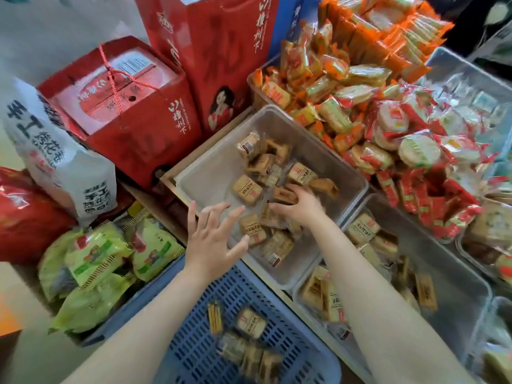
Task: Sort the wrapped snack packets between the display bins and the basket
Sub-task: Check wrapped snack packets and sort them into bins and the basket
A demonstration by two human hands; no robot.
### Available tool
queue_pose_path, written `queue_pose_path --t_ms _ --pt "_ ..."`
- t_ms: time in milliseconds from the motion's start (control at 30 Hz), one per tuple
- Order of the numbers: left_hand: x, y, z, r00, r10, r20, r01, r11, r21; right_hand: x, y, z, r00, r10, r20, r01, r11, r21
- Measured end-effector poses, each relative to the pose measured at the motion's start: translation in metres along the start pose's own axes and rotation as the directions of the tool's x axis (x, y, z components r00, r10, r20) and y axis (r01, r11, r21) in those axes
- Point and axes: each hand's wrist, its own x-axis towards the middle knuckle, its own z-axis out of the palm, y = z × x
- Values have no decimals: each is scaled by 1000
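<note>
Brown packets (247, 189) lie in the clear bin (279, 117); right hand (300, 207) grasps some there, and should lift them together; left hand (212, 239), fingers spread and released, hovers at the bin's near edge.

Upper left: red gift box (133, 106) tied with red cord, barcode label on top; behind it, tall red gift bag (216, 51) with white characters and a printed figure; far left, white bag (55, 162) with black characters, tilted; beneath it, red packet (25, 217); lower left, green packets (102, 261) heaped together.
</note>
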Motion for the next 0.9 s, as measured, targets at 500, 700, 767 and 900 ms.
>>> queue_pose_path --t_ms 500,700,767,900 --pt "0 1 4 999 -2 -47 2 1000 -5 -6 -18 -2 975 -212 -64 221 918 330" --pt "-1 1 3 1000 -4 -27 5 1000 3 6 -19 16 976 -153 152 148 988 48" --pt "-1 1 2 1000 -3 -28 3 1000 1 8 -19 13 976 -127 176 124 992 27" --pt "0 1 4 999 0 -32 0 1000 -3 9 -20 7 949 -68 307 75 997 -11"
